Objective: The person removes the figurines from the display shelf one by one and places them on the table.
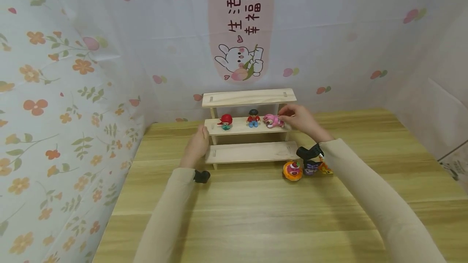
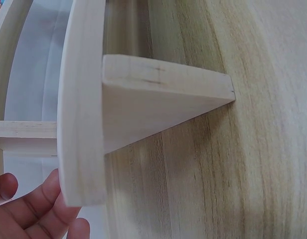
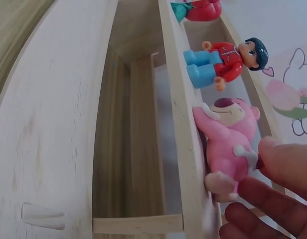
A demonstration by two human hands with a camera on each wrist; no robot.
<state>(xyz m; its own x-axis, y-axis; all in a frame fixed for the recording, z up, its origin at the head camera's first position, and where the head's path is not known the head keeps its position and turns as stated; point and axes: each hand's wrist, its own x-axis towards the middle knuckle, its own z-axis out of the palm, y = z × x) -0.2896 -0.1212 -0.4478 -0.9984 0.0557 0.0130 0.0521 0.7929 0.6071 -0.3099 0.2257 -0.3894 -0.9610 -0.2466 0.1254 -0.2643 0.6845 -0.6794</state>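
Observation:
On the middle board of a three-tier wooden rack (image 1: pixel 252 153), my right hand (image 1: pixel 300 119) pinches a pink bear figurine (image 3: pixel 226 149) between thumb and fingers. The bear lies along the board, head to the left. Beside it sits a boy figurine (image 3: pixel 221 64) in a red jacket and blue trousers. Farther left stands a figurine with a red cap (image 1: pixel 226 121) and green lower part. My left hand (image 1: pixel 196 146) is at the rack's left end. In the left wrist view, its slightly bent fingers (image 2: pixel 46 199) lie against the end of a board, thumb apart.
An orange round toy (image 1: pixel 293 171), a purple figurine (image 1: pixel 311 168) and an orange-yellow figurine (image 1: pixel 324 168) lie on the wooden table (image 1: pixel 248 218), by the rack's front right corner. Printed cloth (image 1: pixel 164 27) hangs behind the rack and on the left.

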